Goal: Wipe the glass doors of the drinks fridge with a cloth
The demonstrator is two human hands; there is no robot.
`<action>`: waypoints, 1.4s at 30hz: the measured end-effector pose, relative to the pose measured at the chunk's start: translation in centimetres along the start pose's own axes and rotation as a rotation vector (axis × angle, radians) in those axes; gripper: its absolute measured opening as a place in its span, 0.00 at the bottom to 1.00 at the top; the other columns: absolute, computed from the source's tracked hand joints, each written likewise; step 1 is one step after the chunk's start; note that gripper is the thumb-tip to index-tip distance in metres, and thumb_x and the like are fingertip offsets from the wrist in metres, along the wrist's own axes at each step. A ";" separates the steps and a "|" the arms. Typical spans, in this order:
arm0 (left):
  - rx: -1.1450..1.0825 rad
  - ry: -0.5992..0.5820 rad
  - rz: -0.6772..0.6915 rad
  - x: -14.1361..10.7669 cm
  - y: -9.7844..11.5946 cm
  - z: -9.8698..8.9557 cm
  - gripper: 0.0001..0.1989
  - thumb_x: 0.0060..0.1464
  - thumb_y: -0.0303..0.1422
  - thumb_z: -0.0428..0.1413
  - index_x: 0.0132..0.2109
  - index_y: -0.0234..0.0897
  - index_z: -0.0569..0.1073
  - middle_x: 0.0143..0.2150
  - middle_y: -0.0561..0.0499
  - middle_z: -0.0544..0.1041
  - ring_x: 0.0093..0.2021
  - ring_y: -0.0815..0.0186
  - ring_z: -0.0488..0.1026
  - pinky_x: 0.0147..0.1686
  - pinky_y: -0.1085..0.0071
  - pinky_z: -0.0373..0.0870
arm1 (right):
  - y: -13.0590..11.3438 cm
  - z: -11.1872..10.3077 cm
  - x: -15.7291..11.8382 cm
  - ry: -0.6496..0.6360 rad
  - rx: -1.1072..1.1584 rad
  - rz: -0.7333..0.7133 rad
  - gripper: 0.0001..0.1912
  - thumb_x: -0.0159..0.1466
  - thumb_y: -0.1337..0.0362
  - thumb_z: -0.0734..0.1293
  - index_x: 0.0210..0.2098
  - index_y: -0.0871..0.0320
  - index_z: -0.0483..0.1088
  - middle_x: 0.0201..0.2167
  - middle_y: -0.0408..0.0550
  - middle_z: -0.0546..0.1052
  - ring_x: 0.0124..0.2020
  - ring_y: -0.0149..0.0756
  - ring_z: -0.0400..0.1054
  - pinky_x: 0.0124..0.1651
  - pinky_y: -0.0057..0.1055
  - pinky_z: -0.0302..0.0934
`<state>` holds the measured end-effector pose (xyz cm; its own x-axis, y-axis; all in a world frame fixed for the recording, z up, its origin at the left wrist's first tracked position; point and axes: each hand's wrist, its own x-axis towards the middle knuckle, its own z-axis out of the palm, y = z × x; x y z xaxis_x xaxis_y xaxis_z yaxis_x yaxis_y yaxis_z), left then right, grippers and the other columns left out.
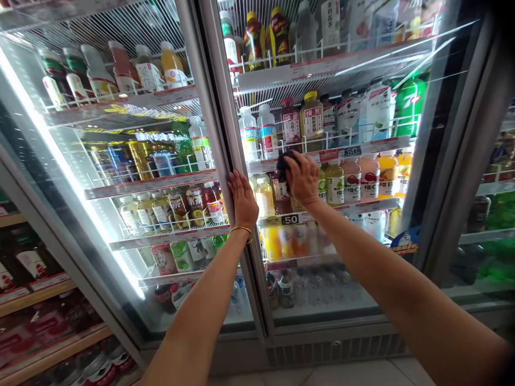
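My left hand [243,202] lies flat on the metal door frame [225,118] of a drinks fridge, fingers stretched upward and holding nothing. A gold bangle [242,231] circles that wrist. To its right, my right hand [304,181] is closed around a dark bunched cloth [284,164] at the glass of the right door [346,289]. Behind the cloth, a bottle with a dark red drink [280,199] is partly hidden. The palm side of the right hand is out of sight.
Shelves of bottles fill the fridge behind both doors, including a large green bottle [411,102] at the right. Wooden shelves [38,295] with more drinks stand at the left. A vent grille [333,351] runs along the fridge's base above the tiled floor [322,375].
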<state>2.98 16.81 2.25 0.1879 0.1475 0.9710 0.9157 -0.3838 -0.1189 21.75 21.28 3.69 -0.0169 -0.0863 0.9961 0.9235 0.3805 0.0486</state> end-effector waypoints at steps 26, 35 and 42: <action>-0.026 -0.113 -0.018 0.2 0.8 -0.6 0.31 0.56 0.17 0.37 0.66 0.29 0.52 0.69 0.39 0.52 0.70 0.62 0.34 0.68 0.51 0.37 | -0.3 -1.0 -1.3 -0.066 0.047 0.209 0.21 0.68 0.61 0.54 0.57 0.54 0.64 0.58 0.53 0.66 0.60 0.44 0.55 0.62 0.45 0.53; -0.024 -0.100 0.056 0.3 -0.1 -0.9 0.33 0.55 0.16 0.38 0.68 0.33 0.48 0.70 0.45 0.48 0.70 0.62 0.33 0.69 0.52 0.39 | 1.2 -1.5 -3.7 -0.074 0.029 0.135 0.20 0.68 0.61 0.56 0.58 0.52 0.64 0.59 0.52 0.65 0.60 0.44 0.55 0.62 0.45 0.54; -0.002 -0.055 0.089 0.0 -0.2 -0.9 0.32 0.58 0.18 0.36 0.68 0.36 0.46 0.70 0.46 0.50 0.70 0.63 0.34 0.69 0.53 0.40 | 1.3 -1.2 -3.4 -0.065 0.055 0.105 0.21 0.67 0.61 0.57 0.58 0.49 0.64 0.58 0.49 0.67 0.60 0.44 0.56 0.62 0.44 0.55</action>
<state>2.46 16.13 2.49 0.2875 0.1624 0.9439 0.8939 -0.3995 -0.2035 23.50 20.95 0.24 0.0522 0.0153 0.9985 0.8990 0.4346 -0.0537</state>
